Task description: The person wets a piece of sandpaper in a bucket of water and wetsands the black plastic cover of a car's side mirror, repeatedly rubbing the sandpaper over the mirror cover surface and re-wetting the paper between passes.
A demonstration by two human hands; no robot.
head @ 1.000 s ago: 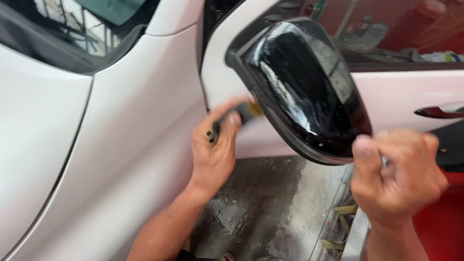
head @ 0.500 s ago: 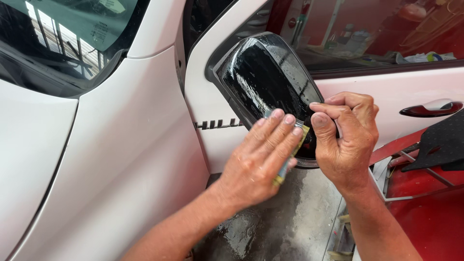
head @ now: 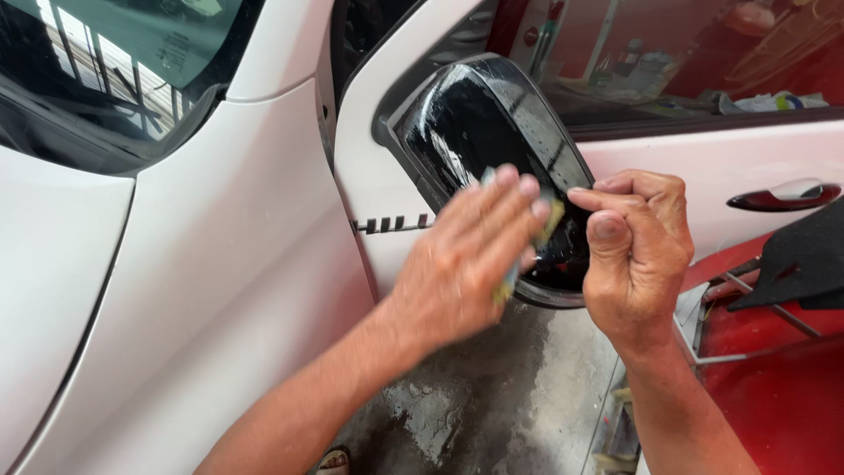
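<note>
The left hand (head: pixel 457 264) lies flat against the glossy black side-mirror housing (head: pixel 479 132) of a white car (head: pixel 220 264). Its fingers (head: pixel 505 198) are extended and close together, pressing a small yellowish pad (head: pixel 552 220) onto the housing; only the pad's edges show past the fingertips and below the palm, and motion blur hides its exact shape.

The right hand (head: pixel 637 251) sits just beside the left fingertips, at the lower outer edge of the housing. Its fingers (head: pixel 646 189) are curled into a tight fist with the thumb laid across the front; whether anything is pinched inside cannot be told.

Just left of the left hand's knuckles, a short row of dark rectangular marks (head: pixel 391 224) runs along the white door panel. Above and right of the right fingers, behind the door glass, pale packages and a bottle (head: pixel 629 57) rest on a ledge. A black door handle (head: pixel 782 195) lies to the right of the fist.
</note>
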